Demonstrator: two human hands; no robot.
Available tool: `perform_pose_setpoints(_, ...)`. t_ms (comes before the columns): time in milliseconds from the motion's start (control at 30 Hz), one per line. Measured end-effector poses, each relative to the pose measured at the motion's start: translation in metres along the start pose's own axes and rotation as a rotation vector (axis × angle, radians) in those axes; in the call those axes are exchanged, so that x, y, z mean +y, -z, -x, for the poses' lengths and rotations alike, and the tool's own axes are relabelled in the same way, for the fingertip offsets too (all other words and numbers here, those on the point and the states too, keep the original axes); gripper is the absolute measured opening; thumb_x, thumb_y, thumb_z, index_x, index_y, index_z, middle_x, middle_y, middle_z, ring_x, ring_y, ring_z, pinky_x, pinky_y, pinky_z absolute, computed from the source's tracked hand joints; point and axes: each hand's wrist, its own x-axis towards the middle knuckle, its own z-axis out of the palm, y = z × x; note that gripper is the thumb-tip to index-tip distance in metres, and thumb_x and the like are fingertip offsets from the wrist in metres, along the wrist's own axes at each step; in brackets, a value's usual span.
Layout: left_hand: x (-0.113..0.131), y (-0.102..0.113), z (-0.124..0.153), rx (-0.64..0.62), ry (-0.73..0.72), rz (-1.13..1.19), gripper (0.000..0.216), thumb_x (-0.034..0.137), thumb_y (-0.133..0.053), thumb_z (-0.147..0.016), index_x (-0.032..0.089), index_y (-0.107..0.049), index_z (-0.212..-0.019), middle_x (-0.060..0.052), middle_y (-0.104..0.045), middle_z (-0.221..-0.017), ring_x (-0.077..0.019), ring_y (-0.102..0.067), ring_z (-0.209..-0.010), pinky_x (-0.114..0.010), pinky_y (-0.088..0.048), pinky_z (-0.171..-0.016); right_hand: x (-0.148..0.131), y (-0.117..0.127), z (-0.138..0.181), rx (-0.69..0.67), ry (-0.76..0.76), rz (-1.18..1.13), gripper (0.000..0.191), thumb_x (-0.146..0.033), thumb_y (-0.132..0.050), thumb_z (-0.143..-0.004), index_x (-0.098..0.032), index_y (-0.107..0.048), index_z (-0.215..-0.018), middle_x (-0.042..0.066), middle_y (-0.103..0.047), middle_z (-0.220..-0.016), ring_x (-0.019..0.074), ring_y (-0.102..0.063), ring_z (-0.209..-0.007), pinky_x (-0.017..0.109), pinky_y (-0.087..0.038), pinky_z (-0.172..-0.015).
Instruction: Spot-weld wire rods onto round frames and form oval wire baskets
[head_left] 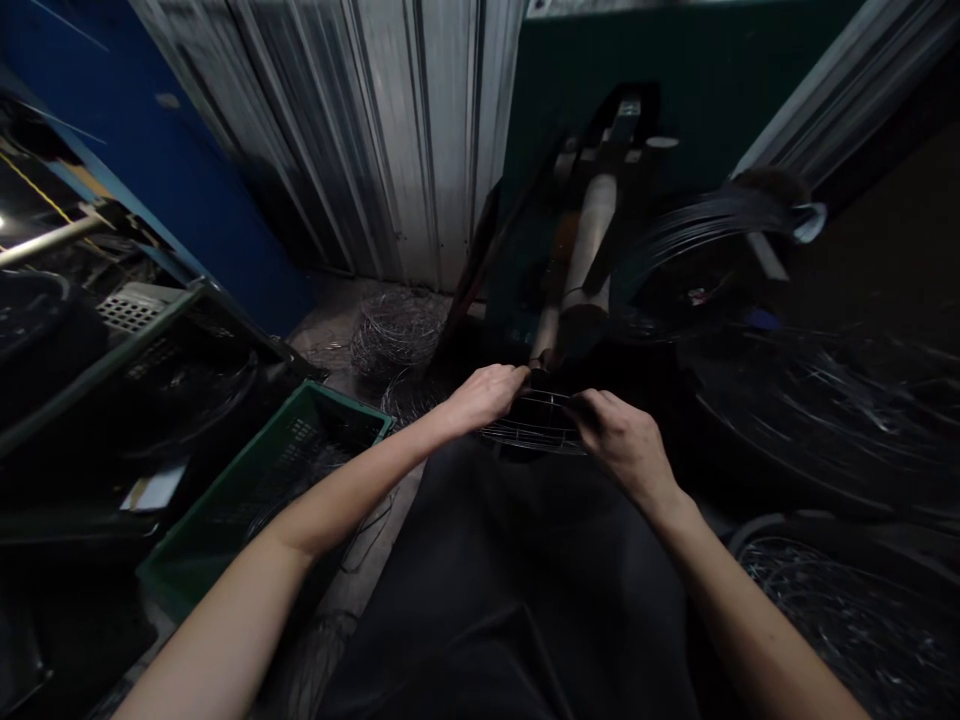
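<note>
A small coil of thin dark wire [538, 420] lies flat in front of me, above my dark-clad lap. My left hand [487, 394] grips its left rim with fingers curled. The coil's right side is held by my right hand [626, 440], also closed round the wire. Just beyond the coil stands a pale upright roller [583, 255] on a dark green machine [697, 90]. The scene is dim and details of the wire are hard to make out.
A green plastic crate [247, 500] sits at lower left beside a dark metal rack [105, 350]. Loose wire bundles [397, 330] lie on the floor by a corrugated metal wall [375, 130]. Large wire coils [825, 400] fill the right side, one on a reel [712, 250].
</note>
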Motion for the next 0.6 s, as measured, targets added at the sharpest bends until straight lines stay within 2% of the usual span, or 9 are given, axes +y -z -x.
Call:
perform_pose_setpoints(267,-0.016,0.000,-0.017,0.051,-0.015,-0.016,0.029,0.030,-0.034,-0.094,0.012,-0.051,-0.107,-0.009,-0.061,-0.093,-0.0177,-0.058,-0.089,-0.027,-0.043,-0.077,0.016,-0.006,-0.024,-0.017,0.033,-0.123,0.026,-0.036,-0.042,-0.090,-0.017,-0.058,-0.083,0.006,-0.062,-0.079,0.0160,-0.059,-0.068,0.026,-0.041,-0.061)
perform_pose_setpoints(600,-0.030,-0.001,-0.035,0.089,-0.030,0.028,0.026,0.028,-0.034,-0.093,0.013,-0.053,-0.102,-0.008,-0.062,-0.089,-0.0177,-0.059,-0.084,-0.025,-0.042,-0.072,0.026,-0.010,-0.046,0.000,0.024,-0.073,0.026,-0.034,-0.040,-0.088,-0.017,-0.059,-0.081,0.008,-0.064,-0.078,0.0192,-0.060,-0.069,0.029,-0.042,-0.062)
